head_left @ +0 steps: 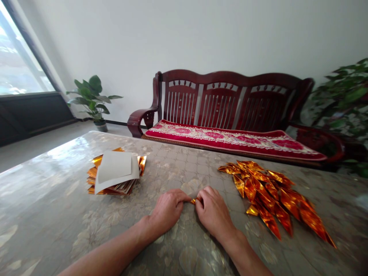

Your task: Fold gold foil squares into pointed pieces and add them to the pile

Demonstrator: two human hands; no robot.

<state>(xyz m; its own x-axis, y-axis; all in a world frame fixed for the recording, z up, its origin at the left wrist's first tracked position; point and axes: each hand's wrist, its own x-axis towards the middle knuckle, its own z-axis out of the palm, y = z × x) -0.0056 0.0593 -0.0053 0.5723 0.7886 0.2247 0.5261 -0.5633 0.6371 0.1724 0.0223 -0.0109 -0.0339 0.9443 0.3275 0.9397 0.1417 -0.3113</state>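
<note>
My left hand (168, 211) and my right hand (214, 212) meet above the table, their fingertips pinching a small piece of folded gold foil paper (193, 201). Most of that piece is hidden by my fingers. To the right of my right hand lies a loose heap of pointed folded gold-and-orange foil pieces (273, 195), close to but not touching it. Left of my left hand sits a stack of gold foil sheets (115, 188) under white paper sheets (115, 166), out of reach of my fingers.
The hands work on a glossy, floral-patterned table cover (57, 207). Beyond the table's far edge stands a dark red wooden settee (230, 99) with a red floral cushion (230, 140). Potted plants (92, 99) (342, 99) stand on either side, and a window (20, 53) is at far left.
</note>
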